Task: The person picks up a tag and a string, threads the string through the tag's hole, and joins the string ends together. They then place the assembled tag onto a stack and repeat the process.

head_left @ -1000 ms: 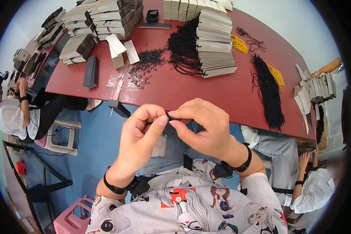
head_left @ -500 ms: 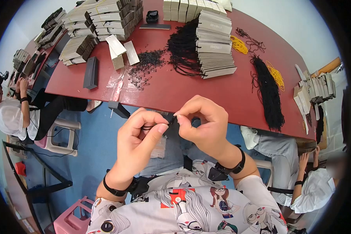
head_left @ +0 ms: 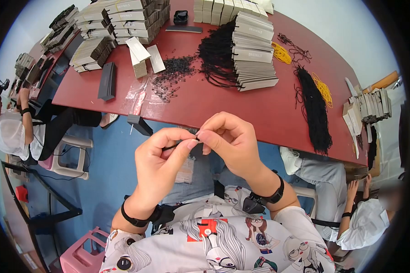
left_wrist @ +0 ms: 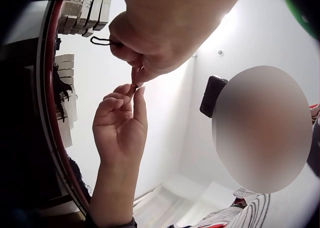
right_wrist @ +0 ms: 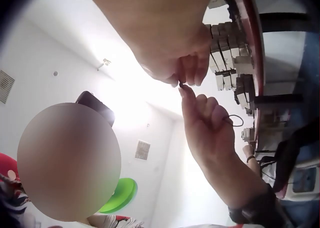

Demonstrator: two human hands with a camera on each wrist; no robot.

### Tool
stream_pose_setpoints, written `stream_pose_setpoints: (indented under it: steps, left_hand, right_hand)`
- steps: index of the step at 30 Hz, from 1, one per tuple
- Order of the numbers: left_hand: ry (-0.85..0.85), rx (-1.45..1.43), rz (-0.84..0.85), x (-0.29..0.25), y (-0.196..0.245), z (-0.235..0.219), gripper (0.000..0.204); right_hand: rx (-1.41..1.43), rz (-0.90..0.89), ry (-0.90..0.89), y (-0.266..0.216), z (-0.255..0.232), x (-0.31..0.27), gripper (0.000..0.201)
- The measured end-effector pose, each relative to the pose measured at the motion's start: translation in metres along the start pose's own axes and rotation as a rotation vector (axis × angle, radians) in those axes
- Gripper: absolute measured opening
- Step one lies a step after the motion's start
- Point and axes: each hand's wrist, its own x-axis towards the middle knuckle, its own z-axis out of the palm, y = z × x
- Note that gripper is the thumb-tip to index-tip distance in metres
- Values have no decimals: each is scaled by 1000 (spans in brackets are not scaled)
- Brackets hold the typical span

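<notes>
Both hands meet in front of the table edge, fingertips together. My left hand [head_left: 161,159] pinches a thin black cord [head_left: 169,148] between thumb and forefinger. A loop of that cord sticks out past the curled fingers, as the left wrist view shows. My right hand [head_left: 234,145] pinches the small dark end of the cord right at the left fingertips; the fingertips hide most of this end. In the right wrist view, the right hand [right_wrist: 175,48] is at the top and the left hand [right_wrist: 210,125] below it.
On the red table [head_left: 187,111] lie a heap of small black pins [head_left: 175,68], grey cards with black cords [head_left: 255,54], a black cord bundle [head_left: 313,109] and yellow bands [head_left: 322,84]. Card stacks [head_left: 132,22] stand at the back left. People sit at both sides.
The right fingertips pulled slightly away from the left ones, then came back to them at the cord's end. The left hand keeps its pinch on the cord.
</notes>
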Motion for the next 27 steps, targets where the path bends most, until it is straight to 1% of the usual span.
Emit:
stream_pose_setpoints:
  steps: [1,3,5,6,8,10,12,14,15,17,18,19,20,21,22,23,25,26,27]
  left_hand:
    - [19,34,-19,0,1,0,8]
    - [39,68,-37,0,2,1,7]
    - [160,403,159,-1,-1,1,4]
    - [163,404,158,-2,-3,-1,4]
    - [188,585,380,-5,-7,-4,3]
    - [187,605,399,-8,-8,-9,4]
    - [195,625,420,-12,-8,-17,6]
    - [44,236,116,-18,-5,-30,8]
    - [58,239,128,-23,-4,-43,8]
    - [-195,-383,-77,-35,-2,-72,13]
    - [-322,-465,21,-36,1,-78,17]
    - [-316,-462,34,-41,4,-81,17]
    - [-256,-449,52,-48,8,-84,16]
    - [-196,-436,71,-55,10,-86,15]
    - [-93,-374,62,-61,11,-86,13]
    - [-87,-372,77,-64,9,-86,13]
    - [99,34,121,-67,-1,-88,12]
    - [185,155,169,-66,-8,-90,11]
    - [196,159,175,-68,-11,-92,11]
  right_hand:
    - [-73,-27,-7,1,-1,0,10]
    - [-76,-42,21,4,-1,0,10]
    - [-79,-56,43,7,0,-1,11]
    - [-71,-64,55,9,1,-1,11]
    - [-64,-73,63,10,4,-3,11]
    - [32,-53,70,9,10,-5,11]
    - [49,-40,72,9,10,-5,11]
    - [66,-1,89,12,6,3,12]
    - [64,24,106,14,-2,9,12]
    - [57,43,55,11,-7,23,14]
    - [-69,183,-114,6,-5,29,14]
    - [-198,323,-280,1,-2,37,14]
    - [-275,369,-413,-4,3,48,22]
    - [-284,361,-423,-5,7,63,22]
    - [-387,377,-435,-3,12,80,20]
    - [-491,391,-447,0,17,99,18]
    - [-835,-196,-122,22,26,146,24]
    - [-925,-263,-14,29,31,171,32]
    - [-1010,-331,97,35,35,194,40]
